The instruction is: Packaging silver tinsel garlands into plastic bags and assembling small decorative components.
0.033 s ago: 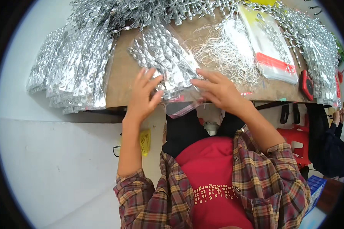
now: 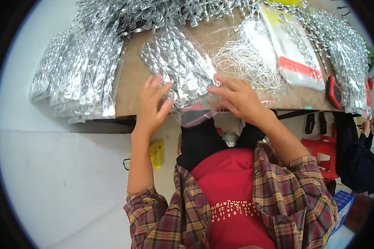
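A clear plastic bag (image 2: 201, 103) filled with silver twisted spiral strips (image 2: 174, 58) lies on the table in front of me. Its mouth end hangs over the near edge, with a pinkish strip across it. At the bag's left side is my left hand (image 2: 152, 101), open, fingers apart, its fingertips close to the plastic; whether they touch it I cannot tell. My right hand (image 2: 239, 97) is open as well, with its stretched fingers resting along the bag's right edge.
Filled bags of silver spirals (image 2: 81, 79) are piled at left, more at far right (image 2: 349, 70). Loose spirals (image 2: 153, 14) heap along the back. White strings (image 2: 249, 58), flat clear bags with a red band (image 2: 299, 68) and a red-black tape measure (image 2: 333, 92) lie at right. Another person's hands (image 2: 367, 125) show far right.
My left hand has shifted slightly left and nearer to me, easing away from the bag. The near end of the bag has settled a little. My right hand stays nearly in place.
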Tool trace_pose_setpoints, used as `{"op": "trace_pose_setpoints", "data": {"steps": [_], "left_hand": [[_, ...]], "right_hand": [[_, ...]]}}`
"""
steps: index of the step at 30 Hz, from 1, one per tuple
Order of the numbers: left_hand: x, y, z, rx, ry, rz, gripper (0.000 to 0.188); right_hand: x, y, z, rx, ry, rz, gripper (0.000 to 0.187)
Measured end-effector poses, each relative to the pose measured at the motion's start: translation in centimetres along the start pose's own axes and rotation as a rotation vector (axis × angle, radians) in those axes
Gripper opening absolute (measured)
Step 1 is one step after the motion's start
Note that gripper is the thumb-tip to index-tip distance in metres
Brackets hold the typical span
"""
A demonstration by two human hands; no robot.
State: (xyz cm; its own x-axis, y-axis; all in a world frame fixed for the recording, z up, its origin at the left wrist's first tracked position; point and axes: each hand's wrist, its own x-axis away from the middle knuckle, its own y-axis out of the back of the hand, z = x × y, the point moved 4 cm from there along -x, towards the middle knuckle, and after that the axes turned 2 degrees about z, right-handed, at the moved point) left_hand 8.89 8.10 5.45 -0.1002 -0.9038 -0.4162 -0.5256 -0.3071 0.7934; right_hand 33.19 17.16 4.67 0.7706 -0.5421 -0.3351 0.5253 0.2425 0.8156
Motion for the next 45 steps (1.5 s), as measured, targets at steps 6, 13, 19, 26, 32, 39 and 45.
{"op": "trace_pose_setpoints", "data": {"steps": [6,13,19,26,32,39,45], "left_hand": [[6.9,-0.9,-1.2,0.692,0.751,-0.362,0.032],[6.9,-5.5,-3.8,1.125,0.983,-0.115,0.023],[7.8,-5.8,-3.1,1.217,0.957,-0.063,0.02],[8.1,-5.8,-3.3,1.216,0.967,-0.029,0.029],[7.9,-5.7,-3.4,1.062,0.921,-0.019,0.028],[8.1,-6.0,-3.5,0.763,0.831,-0.132,0.031],[8.5,-6.3,-4.0,0.96,0.934,-0.192,0.03]], "right_hand": [[0.8,2.0,-0.1,0.247,-0.052,-0.16,0.039],[-0.2,-0.5,5.4,-0.23,0.135,-0.057,0.014],[-0.6,-5.0,6.4,-0.409,0.126,0.092,0.008],[-1.0,-6.8,7.4,-0.131,0.19,0.053,0.016],[-0.8,-6.8,7.5,-0.042,0.222,0.026,0.02],[-0.4,-7.4,7.5,-0.1,0.263,-0.06,0.019],[0.1,-7.7,8.2,-0.037,0.294,-0.09,0.017]]}}
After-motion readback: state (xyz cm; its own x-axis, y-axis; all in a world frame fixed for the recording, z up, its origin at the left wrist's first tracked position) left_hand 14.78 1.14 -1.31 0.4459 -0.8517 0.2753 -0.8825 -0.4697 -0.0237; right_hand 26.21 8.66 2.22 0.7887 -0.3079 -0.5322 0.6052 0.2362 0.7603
